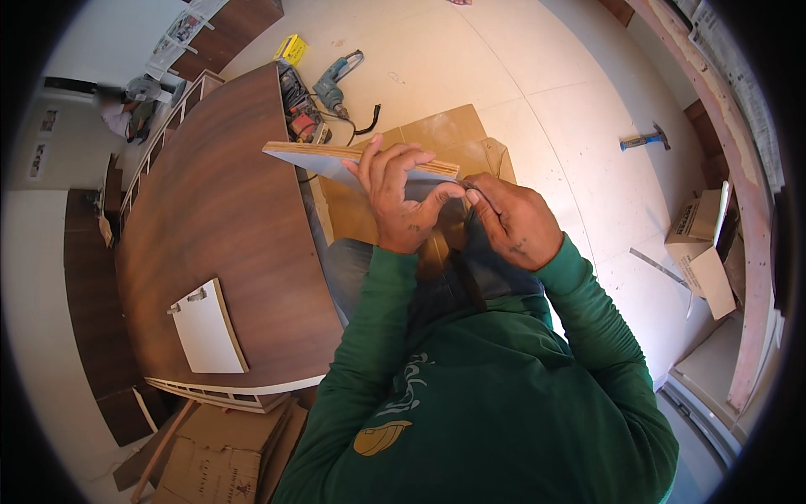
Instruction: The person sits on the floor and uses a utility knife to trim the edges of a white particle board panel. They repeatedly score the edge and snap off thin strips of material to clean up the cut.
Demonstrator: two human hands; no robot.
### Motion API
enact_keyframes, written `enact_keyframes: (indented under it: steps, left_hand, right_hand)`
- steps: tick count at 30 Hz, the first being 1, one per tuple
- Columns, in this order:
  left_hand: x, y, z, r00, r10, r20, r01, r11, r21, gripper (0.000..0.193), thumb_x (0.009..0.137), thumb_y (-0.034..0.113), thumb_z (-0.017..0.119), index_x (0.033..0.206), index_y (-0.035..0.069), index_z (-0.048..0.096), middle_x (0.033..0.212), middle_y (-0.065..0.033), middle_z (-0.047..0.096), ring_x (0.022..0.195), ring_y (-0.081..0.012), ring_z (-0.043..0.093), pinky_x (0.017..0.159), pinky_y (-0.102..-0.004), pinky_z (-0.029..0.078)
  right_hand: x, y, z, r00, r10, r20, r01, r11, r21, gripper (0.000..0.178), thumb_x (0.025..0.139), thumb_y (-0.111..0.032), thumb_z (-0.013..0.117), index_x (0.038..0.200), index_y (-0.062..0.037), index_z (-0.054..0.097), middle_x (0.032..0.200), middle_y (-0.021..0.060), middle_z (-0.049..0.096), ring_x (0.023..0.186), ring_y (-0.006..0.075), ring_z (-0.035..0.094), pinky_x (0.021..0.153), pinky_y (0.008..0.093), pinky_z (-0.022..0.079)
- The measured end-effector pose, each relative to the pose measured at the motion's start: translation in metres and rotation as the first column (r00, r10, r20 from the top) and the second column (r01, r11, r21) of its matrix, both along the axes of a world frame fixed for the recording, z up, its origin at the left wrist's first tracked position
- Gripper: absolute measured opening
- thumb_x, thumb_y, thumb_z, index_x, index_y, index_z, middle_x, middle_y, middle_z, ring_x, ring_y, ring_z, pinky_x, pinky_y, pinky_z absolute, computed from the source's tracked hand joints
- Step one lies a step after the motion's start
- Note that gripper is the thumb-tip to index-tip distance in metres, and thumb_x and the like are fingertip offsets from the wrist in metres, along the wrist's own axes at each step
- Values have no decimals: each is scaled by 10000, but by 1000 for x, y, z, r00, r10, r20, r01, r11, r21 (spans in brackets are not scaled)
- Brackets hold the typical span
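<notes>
My left hand (396,197) is wrapped round a plywood board (315,154) with a pale face and a bare layered edge turned upward. Its thumb reaches along the underside toward the board's right end. At that end my right hand (514,217) is closed in a pinch, thumb against bent fingers, on a thin dark piece whose kind I cannot make out. The two thumbs are close together. Below the hands, a dark strip (468,281) lies across my lap; whether it joins the pinched piece is hidden.
A large brown panel (227,218) at left carries a small white board with a hinge (210,329). Beyond lie a corded drill (334,82), a toolbox (300,105) and a yellow box (291,49). Cardboard (449,130) covers the floor ahead; a hammer (645,139) lies right. Another person (126,113) is far left.
</notes>
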State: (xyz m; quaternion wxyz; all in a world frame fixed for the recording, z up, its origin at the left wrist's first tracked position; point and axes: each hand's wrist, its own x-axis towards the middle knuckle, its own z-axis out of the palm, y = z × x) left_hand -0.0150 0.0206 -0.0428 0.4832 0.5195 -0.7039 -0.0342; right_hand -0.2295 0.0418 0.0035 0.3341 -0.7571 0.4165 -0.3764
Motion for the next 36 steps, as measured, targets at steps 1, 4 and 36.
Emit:
enact_keyframes:
  steps: [1, 4, 36]
  left_hand:
    - [0, 0, 0, 1000, 3, -7, -3, 1000, -1, 682, 730, 687, 900, 1126, 155, 741, 1226, -37, 722, 1472, -395, 444, 1307, -632, 87]
    - [-1, 1, -2, 1000, 9, -20, -9, 1000, 0, 666, 728, 669, 912, 1113, 154, 737, 1205, -29, 718, 1459, -386, 446, 1310, -619, 96]
    - [0, 5, -2, 996, 48, 74, -46, 998, -34, 688, 764, 683, 890, 1160, 148, 714, 1198, -43, 673, 1410, -401, 468, 1294, -620, 178]
  right_hand:
    - [1, 0, -1, 1000, -4, 14, 4, 1000, -2, 133, 1088, -151, 613, 1159, -46, 656, 891, 224, 703, 755, 461, 678, 651, 532, 517]
    - [1, 2, -3, 999, -14, 29, 14, 1000, 17, 131, 1087, -152, 616, 1155, -49, 660, 868, 220, 698, 739, 459, 675, 637, 529, 514]
    - [-3, -3, -10, 1000, 20, 2, -20, 999, -45, 110, 1080, -158, 629, 1115, -68, 682, 848, 192, 699, 738, 434, 681, 635, 512, 529]
